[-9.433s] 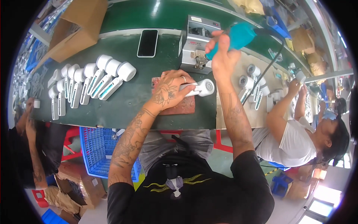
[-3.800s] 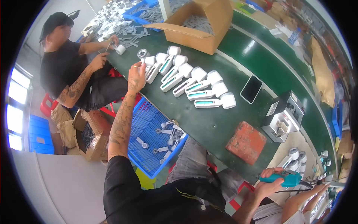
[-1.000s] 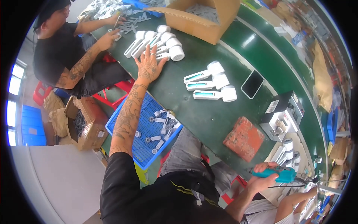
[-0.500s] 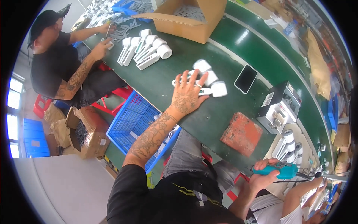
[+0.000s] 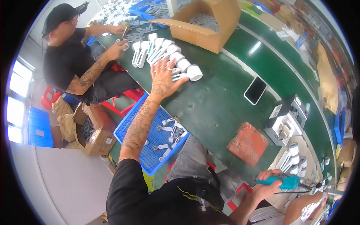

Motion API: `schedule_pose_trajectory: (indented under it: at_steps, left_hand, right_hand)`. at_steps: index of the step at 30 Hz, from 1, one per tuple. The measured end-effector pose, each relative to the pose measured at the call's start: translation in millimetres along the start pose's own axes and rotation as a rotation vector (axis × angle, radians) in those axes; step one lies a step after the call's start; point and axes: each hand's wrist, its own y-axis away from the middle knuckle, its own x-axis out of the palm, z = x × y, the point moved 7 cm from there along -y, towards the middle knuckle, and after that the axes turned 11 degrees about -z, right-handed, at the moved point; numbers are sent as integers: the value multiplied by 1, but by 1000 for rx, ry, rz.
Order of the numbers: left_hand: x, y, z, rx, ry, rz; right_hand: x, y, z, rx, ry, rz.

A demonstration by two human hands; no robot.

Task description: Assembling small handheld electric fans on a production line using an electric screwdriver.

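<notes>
My left hand [image 5: 164, 79], fingers spread and stretched out, lies over several white handled parts with round cylindrical heads [image 5: 194, 72] on the green table. Palm and fingers cover most of their handles. Just beyond the hand, a row of similar white parts [image 5: 159, 45] lies side by side, touching or nearly touching those under my fingers. At the lower right, my right hand [image 5: 267, 189] is wrapped around a teal corded power tool [image 5: 284, 182], apparently an electric screwdriver, held level near the table edge.
A blue basket [image 5: 129, 127] with small white and grey parts stands below the table edge. On the table are a red-brown block [image 5: 248, 144], a phone [image 5: 255, 90], a black-and-white device [image 5: 282, 125] and a cardboard box [image 5: 210, 35]. A co-worker [image 5: 67, 56] sits at the left.
My left hand has slid the white parts left and away across the table, up to the row. My right hand stays around the power tool. The view has shifted slightly.
</notes>
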Motion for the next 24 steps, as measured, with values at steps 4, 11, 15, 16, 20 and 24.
schedule_pose_trajectory:
  at_steps: [4, 11, 15, 16, 20, 24]
  left_hand:
    - [37, -2, 142, -557, 9, -383]
    - [103, -24, 251, -532, 80, -207]
    - [104, -38, 294, -553, 176, -137]
    - [107, -42, 289, -546, 198, -124]
    - [90, -67, 218, -392, -23, -271]
    - [25, -81, 60, -207, 985, -437]
  right_hand:
    - [0, 6, 1, 1, 29, -36]
    - [7, 1, -5, 12, 69, -60]
    - [13, 4, -11, 42, 15, 1]
    - [13, 6, -9, 42, 21, 1]
    - [-1, 15, -1, 27, 70, -52]
    - [-69, 20, -19, -34, 663, -337]
